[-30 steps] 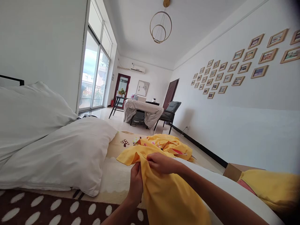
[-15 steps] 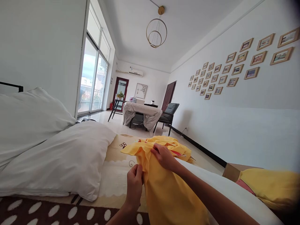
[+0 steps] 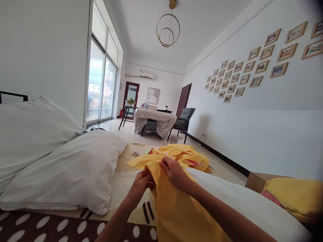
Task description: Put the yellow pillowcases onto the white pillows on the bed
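Observation:
A yellow cloth (image 3: 174,205), perhaps a bedding cover, hangs from my two hands toward the bottom of the head view. My right hand (image 3: 175,173) pinches its upper edge from above. On the left side of the same cloth, my left hand (image 3: 142,183) is closed on a fold, with its fingertips partly behind the fabric. A loose corner of the cloth points left beyond the hands. Behind them lies a crumpled yellow heap (image 3: 186,153) with red and pink printed parts; whether it joins the held cloth I cannot tell.
White pillows (image 3: 73,171) lie at the left on a cream and brown dotted rug (image 3: 75,227). A white padded item (image 3: 227,191) stretches along the right. Farther right, a yellow bundle (image 3: 295,195) rests by a cardboard box (image 3: 256,183). A covered table (image 3: 153,116) and a chair (image 3: 185,119) stand behind.
My left hand has moved up, closer to my right hand, along the cloth's edge. My right hand has shifted slightly left and stays on the cloth. The view has turned slightly.

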The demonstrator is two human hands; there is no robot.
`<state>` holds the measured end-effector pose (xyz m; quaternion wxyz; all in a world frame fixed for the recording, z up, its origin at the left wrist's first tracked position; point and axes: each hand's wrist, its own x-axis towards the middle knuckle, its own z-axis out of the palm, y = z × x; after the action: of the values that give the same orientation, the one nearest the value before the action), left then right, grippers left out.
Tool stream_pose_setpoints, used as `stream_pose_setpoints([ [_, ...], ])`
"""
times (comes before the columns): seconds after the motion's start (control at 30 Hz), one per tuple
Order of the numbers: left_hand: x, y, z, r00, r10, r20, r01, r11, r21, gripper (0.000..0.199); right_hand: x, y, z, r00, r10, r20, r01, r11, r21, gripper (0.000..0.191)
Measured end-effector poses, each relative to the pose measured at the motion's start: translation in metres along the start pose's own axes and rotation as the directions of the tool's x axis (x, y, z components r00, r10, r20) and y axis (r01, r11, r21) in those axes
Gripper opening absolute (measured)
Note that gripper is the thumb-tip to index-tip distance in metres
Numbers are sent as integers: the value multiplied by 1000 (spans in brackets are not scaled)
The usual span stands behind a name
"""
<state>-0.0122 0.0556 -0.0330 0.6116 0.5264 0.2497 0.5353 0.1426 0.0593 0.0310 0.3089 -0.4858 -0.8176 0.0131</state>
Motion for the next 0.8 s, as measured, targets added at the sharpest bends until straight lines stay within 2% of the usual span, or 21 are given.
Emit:
stream_pose_setpoints([
  [0.1,3,-9,-4,985,-169,-37,165,982,-95,29,-1,-4,6,998,-23,55,25,999,-33,19],
  [0.23,6,-18,-12,968,-240,-68,223,955,-197,28,-8,-24,4,983,-73,171,111,968,-224,19],
  [0.33,8,-15,-16,969,-228,-99,192,938,-288,34,-19,-45,2,980,-106,170,168,898,-406,21],
  [0.47,10,-6,-20,961,-224,-160,145,906,-399,30,-32,-56,15,951,-146,273,272,813,-514,24],
  [0.57,13,-1,-25,948,-246,-199,137,886,-443,26,-34,-51,27,929,-168,329,330,778,-535,10],
  [0.7,17,-2,-29,930,-264,-255,122,877,-465,27,-35,-49,30,919,-160,360,336,794,-506,14],
  [0.8,16,-7,-25,927,-230,-298,80,894,-441,24,-44,-51,38,897,-181,403,372,802,-467,12],
])
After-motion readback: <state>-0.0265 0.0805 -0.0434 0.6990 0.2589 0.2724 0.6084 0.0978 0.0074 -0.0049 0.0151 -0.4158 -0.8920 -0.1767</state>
